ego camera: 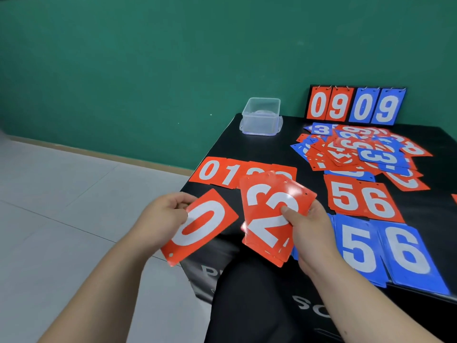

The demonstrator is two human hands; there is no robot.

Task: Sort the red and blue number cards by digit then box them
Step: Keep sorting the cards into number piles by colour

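- Left hand (164, 214): pinches one red 0 card (200, 227) at its edge, thumb on the face, fingers curled behind. The card is tilted and held clear of the black table (259, 149).
- Right hand (309, 226): grips a fanned stack of red 2 cards (269, 219), thumb pressed on the top face, just beside the 0 card.
- Clear plastic box (261, 116): stands at the table's far corner. Both hands are well on the near side of it.
- Red row (222, 172) showing 0 and 1: lies between the box and the hands, partly hidden by the fan.
- Mixed heap (358, 149) of red and blue cards: right of the box.
- Red 5 and 6 piles (363, 199) and blue 5 and 6 piles (385, 251): nearer than the heap and right of the right hand — the blue piles nearest.
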